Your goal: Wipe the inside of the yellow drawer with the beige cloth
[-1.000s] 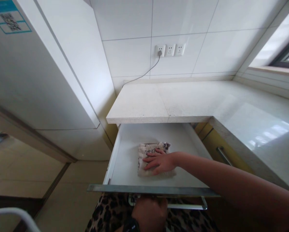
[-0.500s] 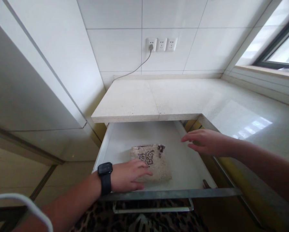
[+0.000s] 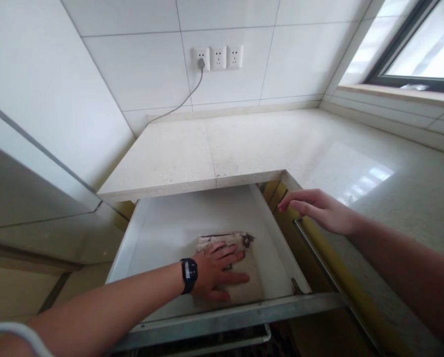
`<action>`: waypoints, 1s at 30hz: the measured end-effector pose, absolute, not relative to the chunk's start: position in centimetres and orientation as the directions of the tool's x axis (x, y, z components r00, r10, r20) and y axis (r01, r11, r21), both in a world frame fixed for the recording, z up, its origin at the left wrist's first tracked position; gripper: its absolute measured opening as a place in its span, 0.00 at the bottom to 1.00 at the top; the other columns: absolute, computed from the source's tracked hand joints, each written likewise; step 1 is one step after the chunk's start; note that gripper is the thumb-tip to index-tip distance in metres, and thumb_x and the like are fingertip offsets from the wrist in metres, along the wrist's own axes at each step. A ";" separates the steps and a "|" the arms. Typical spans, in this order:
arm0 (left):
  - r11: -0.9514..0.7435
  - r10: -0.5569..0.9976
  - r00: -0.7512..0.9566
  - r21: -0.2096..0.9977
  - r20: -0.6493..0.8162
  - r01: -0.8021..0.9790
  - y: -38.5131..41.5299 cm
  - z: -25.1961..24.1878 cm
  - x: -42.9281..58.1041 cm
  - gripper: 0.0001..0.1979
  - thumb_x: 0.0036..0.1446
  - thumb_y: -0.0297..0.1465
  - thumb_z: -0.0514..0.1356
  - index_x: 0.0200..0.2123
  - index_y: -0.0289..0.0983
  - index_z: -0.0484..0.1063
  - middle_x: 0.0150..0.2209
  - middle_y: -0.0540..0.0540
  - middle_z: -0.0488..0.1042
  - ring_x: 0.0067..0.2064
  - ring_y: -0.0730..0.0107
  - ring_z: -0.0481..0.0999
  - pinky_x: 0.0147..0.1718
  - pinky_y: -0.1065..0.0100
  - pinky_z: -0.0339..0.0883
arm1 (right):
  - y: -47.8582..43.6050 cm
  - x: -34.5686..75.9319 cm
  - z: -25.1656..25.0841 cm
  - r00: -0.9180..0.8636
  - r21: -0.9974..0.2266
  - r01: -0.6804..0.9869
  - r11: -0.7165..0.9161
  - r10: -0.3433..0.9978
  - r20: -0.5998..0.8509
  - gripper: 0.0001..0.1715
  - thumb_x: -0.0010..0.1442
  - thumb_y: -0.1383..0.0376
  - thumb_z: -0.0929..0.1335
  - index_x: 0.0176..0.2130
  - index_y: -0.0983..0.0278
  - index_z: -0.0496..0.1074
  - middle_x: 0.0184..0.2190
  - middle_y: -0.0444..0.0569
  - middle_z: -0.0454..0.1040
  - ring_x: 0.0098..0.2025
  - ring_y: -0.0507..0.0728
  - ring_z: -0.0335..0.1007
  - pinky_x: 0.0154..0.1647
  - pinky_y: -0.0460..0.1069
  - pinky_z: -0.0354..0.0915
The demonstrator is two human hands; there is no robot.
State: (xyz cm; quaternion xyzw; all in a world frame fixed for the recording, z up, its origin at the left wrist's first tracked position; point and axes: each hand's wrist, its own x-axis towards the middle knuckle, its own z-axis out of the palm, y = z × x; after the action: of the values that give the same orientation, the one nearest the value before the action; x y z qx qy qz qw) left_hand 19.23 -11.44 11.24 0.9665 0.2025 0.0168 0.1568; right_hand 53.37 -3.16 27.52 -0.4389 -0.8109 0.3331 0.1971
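A folded beige cloth point(image 3: 249, 282) with a dark brown pattern lies in the pulled-out white drawer point(image 3: 162, 218), close to its front. My left hand point(image 3: 222, 270), with a black watch on its wrist, rests flat on the cloth with fingers spread, covering much of the pattern. To the right, my right hand point(image 3: 318, 208) hovers above the drawer's right side and the counter corner. Its fingers are loosely bent and apart, with nothing in them.
A pale L-shaped countertop point(image 3: 177, 158) runs behind and to the right of the drawer. On the tiled wall are three sockets point(image 3: 218, 58), one with a plug and grey cord. A white cabinet point(image 3: 58, 99) stands at left; a metal handle point(image 3: 318, 260) is at right.
My left hand has moved onto the cloth, fingers now spread over it. My right hand has shifted slightly and turned, staying apart from the cloth. The view has tilted and swung right.
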 end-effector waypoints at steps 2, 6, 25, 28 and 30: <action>-0.859 0.420 0.907 0.327 0.012 0.393 -11.9 10.6 21.6 0.33 0.63 0.55 0.54 0.69 0.58 0.55 0.74 0.46 0.45 0.74 0.46 0.45 0.67 0.39 0.40 | -3.3 53.4 27.6 -0.557 -0.727 0.565 0.390 0.830 0.013 0.24 0.66 0.48 0.64 0.43 0.61 0.80 0.41 0.52 0.81 0.43 0.62 0.75 0.45 0.56 0.68; -0.822 0.510 0.859 0.322 0.049 0.470 -10.5 10.2 25.2 0.33 0.63 0.54 0.53 0.70 0.58 0.54 0.75 0.46 0.44 0.73 0.46 0.45 0.66 0.38 0.41 | -3.2 53.6 27.6 -0.586 -0.813 0.469 0.344 0.811 0.005 0.27 0.68 0.47 0.62 0.43 0.63 0.80 0.40 0.52 0.81 0.38 0.58 0.74 0.38 0.52 0.68; -0.470 0.878 0.479 0.212 0.006 0.857 9.6 9.7 26.3 0.33 0.68 0.52 0.47 0.71 0.47 0.53 0.71 0.44 0.57 0.69 0.48 0.57 0.65 0.46 0.50 | -2.3 53.7 27.6 -0.598 -0.902 0.315 0.295 0.800 0.053 0.29 0.70 0.47 0.60 0.44 0.65 0.79 0.37 0.50 0.80 0.32 0.53 0.68 0.31 0.48 0.63; -0.428 0.900 0.436 0.219 0.013 0.877 10.4 9.4 26.8 0.33 0.68 0.52 0.46 0.71 0.44 0.54 0.70 0.43 0.57 0.68 0.47 0.58 0.64 0.46 0.51 | -2.2 53.5 27.6 -0.601 -0.900 0.320 0.295 0.798 0.048 0.28 0.70 0.48 0.61 0.43 0.65 0.79 0.38 0.50 0.80 0.34 0.53 0.70 0.33 0.49 0.63; -0.413 0.907 0.421 0.216 0.013 0.885 10.3 9.2 27.3 0.34 0.67 0.52 0.46 0.70 0.44 0.54 0.70 0.43 0.58 0.68 0.46 0.58 0.64 0.46 0.50 | -2.2 53.3 27.6 -0.600 -0.899 0.320 0.298 0.798 0.051 0.28 0.70 0.48 0.61 0.42 0.66 0.79 0.37 0.50 0.80 0.35 0.54 0.71 0.35 0.49 0.63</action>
State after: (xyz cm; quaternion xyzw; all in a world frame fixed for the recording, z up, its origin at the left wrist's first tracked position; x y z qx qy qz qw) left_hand 27.33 10.25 9.23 0.8381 0.5345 0.0637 0.0882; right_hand 53.33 -2.16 27.64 -0.3660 -0.7638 0.4656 0.2566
